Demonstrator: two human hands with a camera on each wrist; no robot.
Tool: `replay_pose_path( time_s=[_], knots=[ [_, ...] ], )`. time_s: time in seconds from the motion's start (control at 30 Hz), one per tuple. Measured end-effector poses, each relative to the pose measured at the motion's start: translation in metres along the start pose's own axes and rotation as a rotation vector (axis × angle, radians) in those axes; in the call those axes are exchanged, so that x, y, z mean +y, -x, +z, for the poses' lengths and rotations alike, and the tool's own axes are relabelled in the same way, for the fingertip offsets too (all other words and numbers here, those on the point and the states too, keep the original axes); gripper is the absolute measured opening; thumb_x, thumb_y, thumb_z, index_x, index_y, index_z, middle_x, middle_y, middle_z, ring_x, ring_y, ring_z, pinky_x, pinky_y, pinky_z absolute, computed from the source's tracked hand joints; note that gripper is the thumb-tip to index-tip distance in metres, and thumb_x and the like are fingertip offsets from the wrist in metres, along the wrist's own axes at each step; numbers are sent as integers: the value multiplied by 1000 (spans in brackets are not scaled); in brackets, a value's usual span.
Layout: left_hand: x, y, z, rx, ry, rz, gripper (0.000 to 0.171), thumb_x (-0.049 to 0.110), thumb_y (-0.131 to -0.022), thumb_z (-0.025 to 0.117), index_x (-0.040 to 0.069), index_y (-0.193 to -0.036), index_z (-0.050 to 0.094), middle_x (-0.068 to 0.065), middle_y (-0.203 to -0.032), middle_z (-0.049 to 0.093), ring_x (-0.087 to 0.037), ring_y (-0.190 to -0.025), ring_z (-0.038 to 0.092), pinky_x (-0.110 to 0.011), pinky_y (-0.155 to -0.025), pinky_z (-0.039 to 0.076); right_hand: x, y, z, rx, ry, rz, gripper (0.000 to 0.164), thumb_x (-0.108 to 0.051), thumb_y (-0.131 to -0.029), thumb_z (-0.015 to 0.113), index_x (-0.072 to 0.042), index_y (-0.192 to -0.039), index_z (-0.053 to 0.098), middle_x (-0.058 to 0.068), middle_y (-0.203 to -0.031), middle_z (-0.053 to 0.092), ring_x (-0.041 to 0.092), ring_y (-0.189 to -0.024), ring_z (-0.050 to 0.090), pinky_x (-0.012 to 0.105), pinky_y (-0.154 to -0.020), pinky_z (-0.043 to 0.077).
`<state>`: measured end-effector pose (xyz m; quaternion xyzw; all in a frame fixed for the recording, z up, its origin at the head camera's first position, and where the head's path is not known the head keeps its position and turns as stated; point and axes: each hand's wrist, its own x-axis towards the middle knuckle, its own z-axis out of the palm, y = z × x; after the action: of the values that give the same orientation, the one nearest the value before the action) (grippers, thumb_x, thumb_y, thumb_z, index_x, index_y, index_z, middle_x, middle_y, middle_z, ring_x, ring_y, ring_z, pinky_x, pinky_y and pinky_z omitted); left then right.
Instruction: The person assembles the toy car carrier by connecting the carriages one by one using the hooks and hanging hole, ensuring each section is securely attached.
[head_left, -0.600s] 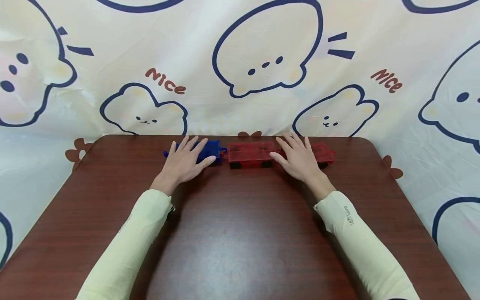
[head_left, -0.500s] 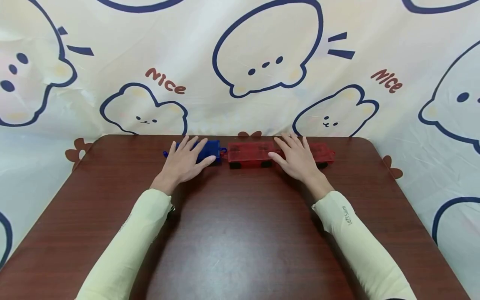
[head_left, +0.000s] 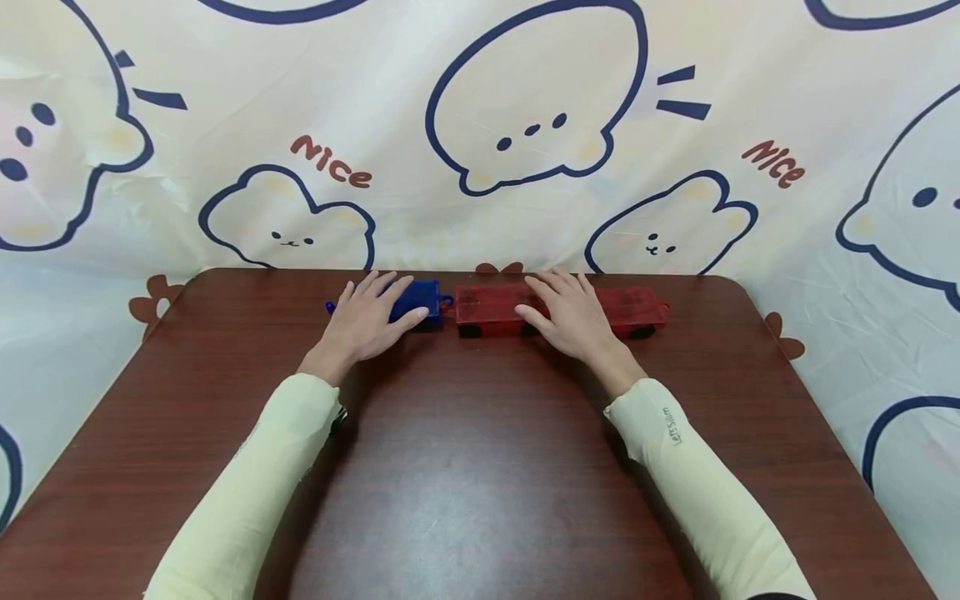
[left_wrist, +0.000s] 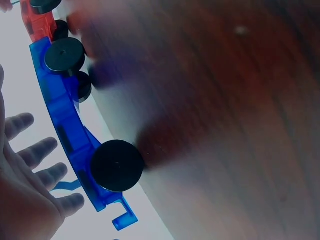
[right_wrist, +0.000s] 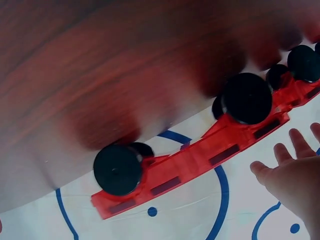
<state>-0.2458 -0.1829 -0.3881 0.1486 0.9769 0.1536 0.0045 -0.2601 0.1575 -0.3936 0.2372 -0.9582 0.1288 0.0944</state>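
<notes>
A blue toy train car (head_left: 423, 302) with black wheels stands on the table, linked by a hook to a red see-through car (head_left: 487, 308). A second red car (head_left: 633, 310) continues the row to the right. My left hand (head_left: 363, 323), fingers spread, is over the blue car and hides its left part; whether it touches cannot be told. My right hand (head_left: 570, 321) hovers with spread fingers over where the red cars meet. In the right wrist view a gap shows between the hand (right_wrist: 295, 175) and the red car (right_wrist: 200, 160). Neither hand grips anything.
The row of cars stands along the far edge of the brown wooden table (head_left: 450, 458). Right behind that edge hangs a white cloth (head_left: 420, 225) with cartoon prints.
My right hand has moved left, from over the right red car to over the join between the red cars. My left hand has shifted only slightly. The cars stay in place.
</notes>
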Motion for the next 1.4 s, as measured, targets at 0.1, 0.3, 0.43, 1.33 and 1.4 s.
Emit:
replay_pose_path(
  time_s=[0.1, 0.3, 0.43, 1.33, 1.4],
  knots=[
    [-2, 0, 0, -3, -4, 2, 86, 74, -97, 36, 15, -160, 33, -17, -164, 27, -41, -153, 11, -65, -119, 4, -5, -3, 1, -30, -6, -5, 64, -55, -103, 48, -12, -151, 50, 11, -157, 44, 34, -149, 28, 58, -121, 12],
    [-4, -2, 0, 3, -2, 6, 85, 72, -97, 39, 14, -159, 35, -18, -162, 30, -40, -152, 15, -65, -119, 5, -12, -6, 5, -54, -6, -16, 65, -55, -104, 46, -12, -152, 48, 11, -158, 42, 34, -149, 28, 57, -121, 13],
    [-5, -2, 1, -2, -6, 8, 84, 71, -98, 41, 14, -159, 35, -18, -162, 30, -40, -152, 16, -65, -119, 6, -14, -7, 9, -54, -5, -33, 64, -55, -104, 46, -12, -151, 50, 13, -157, 42, 33, -147, 31, 58, -121, 16],
    [-13, -11, -3, -47, -83, 28, 85, 72, -96, 42, 15, -159, 35, -18, -163, 28, -42, -151, 15, -67, -118, 3, -34, -32, 24, -123, 14, -79, 70, -62, -101, 45, -16, -154, 47, 10, -159, 39, 32, -151, 25, 58, -121, 14],
    [-13, -12, -4, -53, -90, 28, 85, 73, -96, 41, 15, -159, 35, -18, -163, 27, -42, -151, 14, -67, -118, 3, -35, -33, 24, -129, 20, -77, 70, -63, -101, 45, -16, -154, 46, 10, -160, 38, 31, -151, 24, 58, -121, 12]
  ],
)
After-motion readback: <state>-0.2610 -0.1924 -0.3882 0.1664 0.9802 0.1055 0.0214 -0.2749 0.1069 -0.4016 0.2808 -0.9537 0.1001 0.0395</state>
